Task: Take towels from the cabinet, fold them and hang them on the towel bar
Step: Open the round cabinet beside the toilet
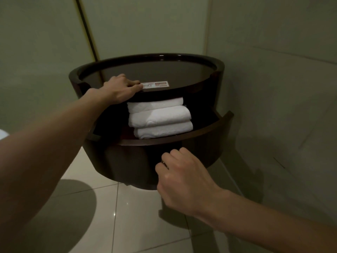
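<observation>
Left fingers: the left hand (120, 88) lies over the cabinet (221, 73) rim, its fingers (134, 83) close together and flat on the top, tips touching a small printed sticker (159, 84). Thumb hidden.
Right fingers: the right hand (182, 178) is in front of the drawer (209, 129) face, its fingers (175, 154) curled inward, with a ring (163, 162) on one. Tips hidden behind the hand, so I cannot tell whether they hook a pull or hold nothing.
Towels: three white towels (160, 117), folded and stacked, sit in the drawer under the overhanging cabinet top, left of centre. Rounded fold edges face the camera.
Drawer: curved dark wood, standing out from the cabinet body, towels within reach from above.
Handling, judged: soft terry, light, limp once lifted. No breakage risk, not slippery. A folded towel will sag and open if taken by one corner.
Where to take hold, judged: slide fingers under the top towel at its rounded front fold with the thumb on top, and lift it clear of the overhang. Pinching too deep risks taking two layers at once.
Surroundings: cabinet set in a corner of plain wall (273, 88), over pale glossy floor (138, 225) tiles.
Towel bar: not in view.
Stage, judged: opening step. No towel lifted yet.
</observation>
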Demonstrator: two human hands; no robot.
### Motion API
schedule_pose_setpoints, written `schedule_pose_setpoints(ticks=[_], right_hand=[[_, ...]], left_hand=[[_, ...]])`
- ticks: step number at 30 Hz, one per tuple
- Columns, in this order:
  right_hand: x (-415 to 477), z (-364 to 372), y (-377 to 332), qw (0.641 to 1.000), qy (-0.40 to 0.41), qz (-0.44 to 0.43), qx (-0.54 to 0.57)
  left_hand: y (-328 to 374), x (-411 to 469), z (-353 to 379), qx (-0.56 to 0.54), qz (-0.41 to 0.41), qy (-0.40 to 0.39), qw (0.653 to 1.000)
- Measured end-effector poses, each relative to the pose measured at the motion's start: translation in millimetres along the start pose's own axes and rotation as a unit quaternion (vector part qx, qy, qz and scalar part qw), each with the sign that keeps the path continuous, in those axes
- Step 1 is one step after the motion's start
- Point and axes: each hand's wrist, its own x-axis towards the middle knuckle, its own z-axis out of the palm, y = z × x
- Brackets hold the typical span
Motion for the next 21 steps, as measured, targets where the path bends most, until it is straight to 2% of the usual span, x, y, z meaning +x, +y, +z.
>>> schedule_pose_setpoints(ticks=[7,18,21], right_hand=[[-0.1,-2.4,-0.6,1.000,-0.008,-0.003,-0.003],[7.0,-9.3,5.4,0.999,-0.052,-0.016,0.006],[7.8,-11.8,7.8,0.998,-0.055,-0.026,0.001]], left_hand=[[1.3,-3.4,-2.1,-0.005,0.001,-0.003,1.000],[17.4,-16.1,-2.3,0.054,-0.004,-0.027,0.998],[19.9,-25.2,-1.4,0.053,0.015,-0.007,0.998]])
